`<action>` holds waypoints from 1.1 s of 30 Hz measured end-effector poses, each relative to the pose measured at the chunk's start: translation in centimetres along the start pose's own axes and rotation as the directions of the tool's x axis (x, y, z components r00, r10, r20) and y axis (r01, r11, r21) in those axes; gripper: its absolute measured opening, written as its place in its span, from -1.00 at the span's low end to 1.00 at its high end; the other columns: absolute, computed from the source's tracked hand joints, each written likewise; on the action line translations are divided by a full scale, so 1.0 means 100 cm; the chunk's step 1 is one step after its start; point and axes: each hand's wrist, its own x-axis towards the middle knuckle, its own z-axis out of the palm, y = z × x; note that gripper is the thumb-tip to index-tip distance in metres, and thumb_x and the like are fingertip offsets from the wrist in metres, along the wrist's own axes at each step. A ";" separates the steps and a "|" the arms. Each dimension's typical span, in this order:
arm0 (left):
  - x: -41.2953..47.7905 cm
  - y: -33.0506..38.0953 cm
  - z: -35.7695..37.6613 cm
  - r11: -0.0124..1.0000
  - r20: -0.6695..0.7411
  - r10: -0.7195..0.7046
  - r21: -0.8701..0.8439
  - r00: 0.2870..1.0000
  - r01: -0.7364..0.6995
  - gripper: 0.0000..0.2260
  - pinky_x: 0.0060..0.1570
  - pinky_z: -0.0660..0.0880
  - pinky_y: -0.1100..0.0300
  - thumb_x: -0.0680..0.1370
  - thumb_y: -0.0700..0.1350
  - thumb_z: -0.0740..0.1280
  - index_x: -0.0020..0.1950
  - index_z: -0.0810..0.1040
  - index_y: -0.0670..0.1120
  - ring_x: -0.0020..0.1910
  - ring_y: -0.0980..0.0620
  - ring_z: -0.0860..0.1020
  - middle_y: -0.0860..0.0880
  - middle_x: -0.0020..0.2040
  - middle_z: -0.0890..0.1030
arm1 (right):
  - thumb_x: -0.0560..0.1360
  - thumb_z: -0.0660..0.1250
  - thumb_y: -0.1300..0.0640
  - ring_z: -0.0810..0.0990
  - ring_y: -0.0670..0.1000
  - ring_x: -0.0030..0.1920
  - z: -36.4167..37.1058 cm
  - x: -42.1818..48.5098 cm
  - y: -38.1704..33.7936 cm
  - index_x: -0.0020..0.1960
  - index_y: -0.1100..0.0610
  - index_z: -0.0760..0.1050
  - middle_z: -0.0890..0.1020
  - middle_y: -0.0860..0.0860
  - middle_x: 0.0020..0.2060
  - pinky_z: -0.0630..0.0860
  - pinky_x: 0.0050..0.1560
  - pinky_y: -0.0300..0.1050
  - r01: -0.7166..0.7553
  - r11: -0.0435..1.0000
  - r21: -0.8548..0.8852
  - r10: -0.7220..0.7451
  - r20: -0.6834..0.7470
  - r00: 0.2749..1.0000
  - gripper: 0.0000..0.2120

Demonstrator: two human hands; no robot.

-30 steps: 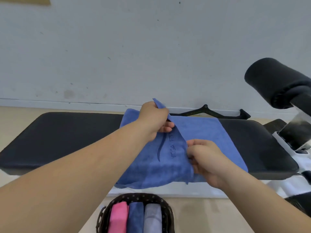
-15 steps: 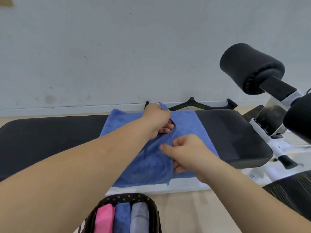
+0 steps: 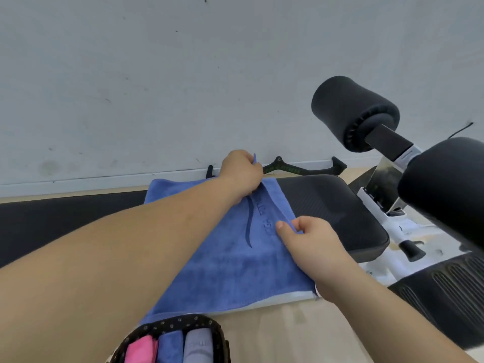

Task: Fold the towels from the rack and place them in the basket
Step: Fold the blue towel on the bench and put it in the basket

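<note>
Blue towel (image 3: 230, 271) spread on the black padded surface (image 3: 327, 205), its near edge reaching toward the basket (image 3: 178, 322). My left hand (image 3: 241, 174) pinches the far end of the turned-over right edge and my right hand (image 3: 314, 244) pinches the same edge nearer, fingers (image 3: 284, 231) curled on the cloth, I judge to keep the fold straight. The towel is plush, with a dark embossed logo; the basket holds pink, blue and grey folded towels (image 3: 170, 345).

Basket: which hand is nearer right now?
Right. The right hand pinches a fold of the blue towel, nearer the basket; the left hand grips its far edge, by the wall.
</note>
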 end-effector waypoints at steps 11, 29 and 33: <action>0.009 0.001 0.032 0.977 -0.014 0.032 0.210 0.999 -0.028 -0.80 -0.21 0.46 0.11 0.62 -0.19 0.27 -0.22 0.48 -0.11 -0.24 -0.10 0.49 -0.07 -0.24 0.55 | 0.57 0.39 0.03 0.45 -0.04 -0.47 -0.010 0.012 0.030 -0.16 0.24 0.50 0.43 -0.07 -0.51 0.52 -0.33 -0.03 0.020 0.990 -0.142 -0.026 -0.042 0.999 -0.72; 0.005 -0.006 0.036 0.502 0.634 0.327 0.512 0.701 -0.697 -0.43 0.25 0.49 -0.01 0.52 -0.36 0.17 0.45 0.49 0.10 0.35 0.01 0.43 0.14 0.47 0.39 | 0.49 0.42 -0.19 0.63 0.05 -0.41 -0.045 0.010 0.040 -0.35 0.10 0.43 0.59 -0.01 -0.48 0.59 -0.25 -0.06 -0.041 0.902 -0.430 -0.017 -0.131 0.991 -0.57; 0.001 0.001 0.030 0.273 0.710 0.297 0.578 0.639 -0.769 -0.47 0.07 0.53 -0.02 0.54 -0.28 0.19 0.44 0.46 0.16 0.33 0.02 0.40 0.15 0.36 0.44 | 0.48 0.40 -0.24 0.24 -0.02 -0.54 -0.048 0.004 0.036 -0.45 0.09 0.18 0.20 -0.05 -0.71 0.20 -0.45 -0.14 -0.033 0.839 -0.544 0.024 -0.024 0.999 -0.39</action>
